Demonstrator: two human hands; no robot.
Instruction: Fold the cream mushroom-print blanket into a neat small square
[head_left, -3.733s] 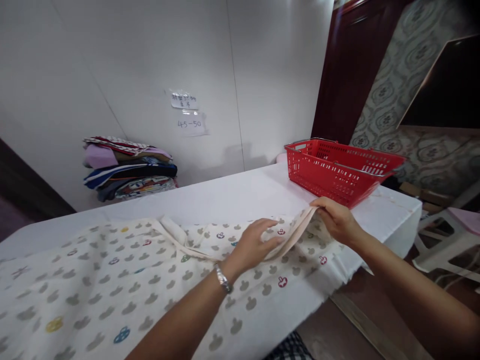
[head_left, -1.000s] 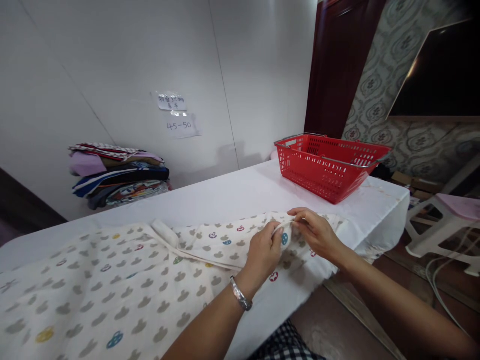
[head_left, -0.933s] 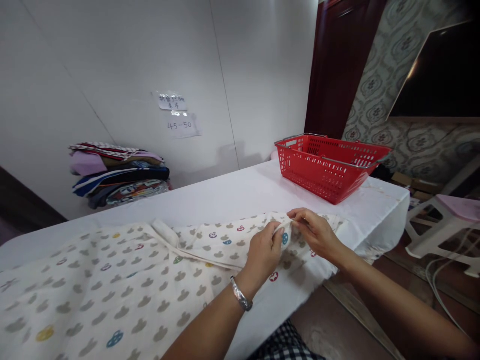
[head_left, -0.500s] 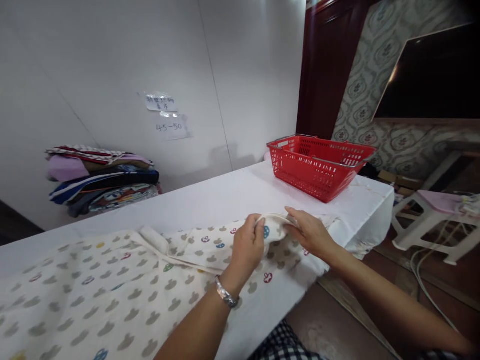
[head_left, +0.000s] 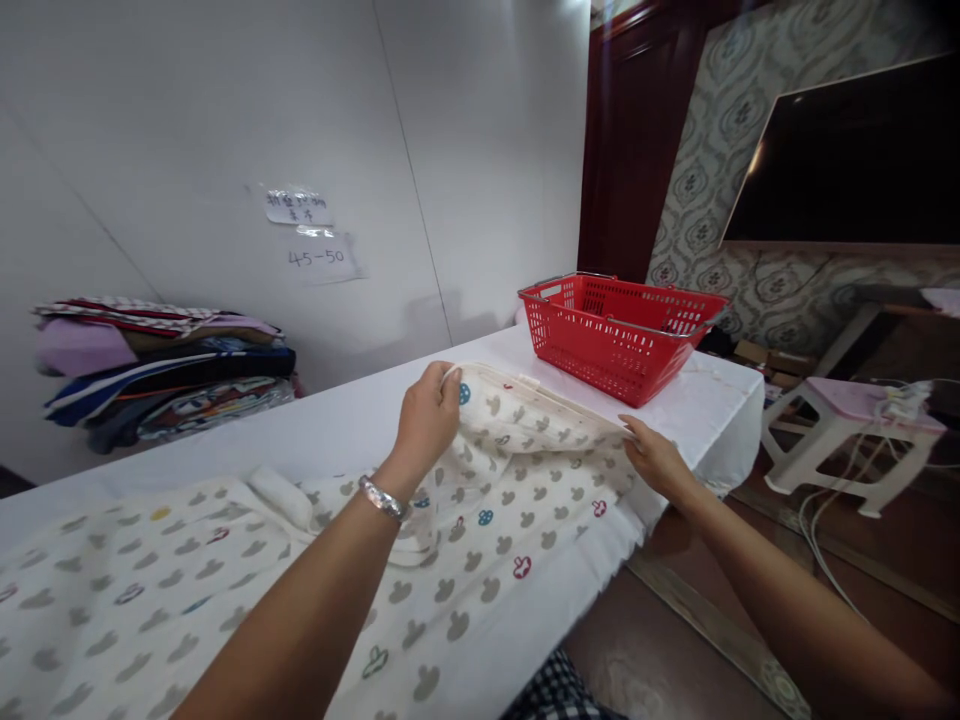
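Cream cotton cloth printed with small grey, red and blue motifs [head_left: 480, 540]: lies across the near part of the white-covered surface [head_left: 360, 425], right end hanging over the near edge. Half a second ago both hands met at one fold near the cloth's right end; now they are well apart. Left hand [head_left: 427, 420] has risen and moved far and left, fingers closed, pinching the hemmed edge and lifting it clear of the surface so the fabric tents up. Right hand [head_left: 654, 458] sits lower and to the right, fingers pinching the same hem, which runs taut between the two hands. Cloth looks soft, matte, lightly creased. Silver metal bracelet [head_left: 382, 497] on left wrist. Red perforated plastic basket [head_left: 619, 335] with a metal handle stands far right on the surface. Stack of folded multicoloured fabrics [head_left: 161, 365] sits far left against the white wall.
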